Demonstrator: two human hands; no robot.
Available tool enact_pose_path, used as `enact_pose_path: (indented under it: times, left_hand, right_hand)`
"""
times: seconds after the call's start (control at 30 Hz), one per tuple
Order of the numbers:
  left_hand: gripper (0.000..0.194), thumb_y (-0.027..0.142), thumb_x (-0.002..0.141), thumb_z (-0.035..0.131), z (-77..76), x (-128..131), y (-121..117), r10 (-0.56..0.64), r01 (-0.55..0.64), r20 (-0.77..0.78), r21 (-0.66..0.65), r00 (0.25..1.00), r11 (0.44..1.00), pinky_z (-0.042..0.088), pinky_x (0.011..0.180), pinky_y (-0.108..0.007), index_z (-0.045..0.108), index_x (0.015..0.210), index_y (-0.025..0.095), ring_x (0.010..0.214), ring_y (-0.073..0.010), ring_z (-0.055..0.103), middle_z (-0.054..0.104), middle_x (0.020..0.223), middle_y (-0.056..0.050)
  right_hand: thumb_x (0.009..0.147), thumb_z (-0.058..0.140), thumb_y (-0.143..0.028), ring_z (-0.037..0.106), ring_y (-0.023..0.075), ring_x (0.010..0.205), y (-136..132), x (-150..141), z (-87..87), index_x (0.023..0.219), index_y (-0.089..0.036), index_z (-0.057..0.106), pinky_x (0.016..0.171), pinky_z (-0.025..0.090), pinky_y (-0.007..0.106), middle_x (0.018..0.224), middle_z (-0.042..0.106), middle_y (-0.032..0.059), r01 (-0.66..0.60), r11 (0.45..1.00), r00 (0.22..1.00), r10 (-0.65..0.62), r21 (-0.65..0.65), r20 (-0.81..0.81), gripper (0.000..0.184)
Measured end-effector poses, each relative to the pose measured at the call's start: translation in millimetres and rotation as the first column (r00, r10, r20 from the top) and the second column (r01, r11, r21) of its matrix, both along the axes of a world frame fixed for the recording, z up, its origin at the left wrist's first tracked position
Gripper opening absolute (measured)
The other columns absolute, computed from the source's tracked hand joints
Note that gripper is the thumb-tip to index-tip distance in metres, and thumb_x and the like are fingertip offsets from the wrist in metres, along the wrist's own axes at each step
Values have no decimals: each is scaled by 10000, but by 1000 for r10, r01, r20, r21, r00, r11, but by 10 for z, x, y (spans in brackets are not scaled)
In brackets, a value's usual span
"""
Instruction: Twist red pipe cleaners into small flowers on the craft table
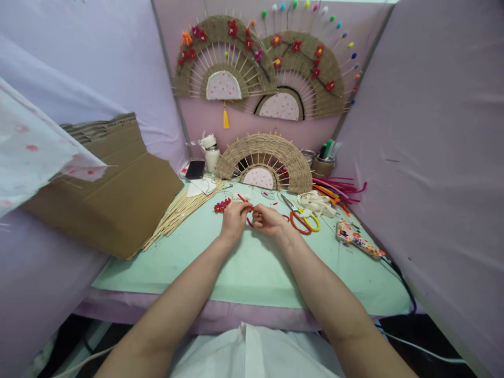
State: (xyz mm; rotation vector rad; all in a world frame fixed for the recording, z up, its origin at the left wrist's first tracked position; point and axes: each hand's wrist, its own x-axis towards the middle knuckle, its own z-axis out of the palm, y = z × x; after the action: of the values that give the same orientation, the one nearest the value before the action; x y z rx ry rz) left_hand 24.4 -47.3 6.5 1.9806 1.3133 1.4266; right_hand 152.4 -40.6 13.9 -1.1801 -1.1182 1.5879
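My left hand point(233, 219) and my right hand point(268, 219) meet over the green mat point(252, 262), fingers pinched together on a red pipe cleaner point(246, 203) that bends between them. A small red pipe-cleaner flower point(222, 205) lies just left of my left hand. Red-handled and yellow-handled scissors point(301, 218) lie right of my right hand.
A woven half-round fan point(263, 157) stands at the back of the mat, two decorated fans point(260, 68) hang on the wall. Bamboo sticks point(179, 212) and cardboard point(114, 189) lie left. A patterned glue gun point(356, 239), coloured pipe cleaners point(338, 188), cord scraps and a pen cup sit right.
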Motion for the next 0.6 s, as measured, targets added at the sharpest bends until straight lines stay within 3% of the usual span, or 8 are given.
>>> enact_pose_path:
  times: [0.1,0.17,0.23,0.3,0.4,0.47,0.6]
  left_hand:
    - [152,162,747,570,-11,-15,24,-23,26,73,-35,997,999,429,845,-343,707,808,189,862,-199,596,693,870,-76]
    - [141,186,722,589,-21,-40,65,-30,61,199,-148,979,987,449,790,-325,702,805,171,802,-184,608,695,842,-70]
    - [149,214,681,621,-23,-69,107,-15,119,342,-283,940,952,458,721,-304,696,794,154,734,-168,608,696,790,-63]
    - [188,241,636,660,-17,-94,134,11,174,446,-371,895,912,450,671,-284,693,792,142,695,-155,598,696,765,-60]
    - [259,273,581,713,-3,-111,139,23,249,539,-425,842,870,428,648,-264,694,803,141,682,-136,586,697,780,-61]
    - [291,291,550,743,2,-114,128,18,299,584,-441,812,846,416,645,-257,694,796,143,671,-126,579,691,765,-56]
    - [327,318,517,773,10,-124,104,-23,352,594,-445,804,824,401,626,-248,691,774,133,631,-111,554,674,717,-47]
  right_hand:
    - [725,470,-266,272,72,449,-3,40,27,646,-183,453,413,225,205,536,363,-56,-50,999,999,50,-3,19,116]
    - [748,480,-302,368,90,511,-14,68,38,707,-167,520,456,298,216,629,478,-10,33,984,980,-67,175,189,147]
    - [747,516,-302,455,116,621,-34,94,48,802,-167,566,574,390,249,786,551,27,59,876,897,-257,480,360,154]
    - [749,537,-251,498,139,731,-60,111,57,908,-184,580,716,422,290,927,557,46,-59,701,813,-380,711,441,177]
    - [777,513,-166,511,176,871,-86,117,58,983,-194,586,817,410,320,998,539,71,-250,514,754,-429,821,497,220]
    - [804,499,-155,500,199,939,-81,117,43,973,-191,597,843,402,333,977,548,80,-306,456,732,-448,835,513,199]
    - [854,487,-205,506,205,902,-24,127,-8,903,-185,611,829,402,346,902,578,82,-363,424,699,-465,830,543,134]
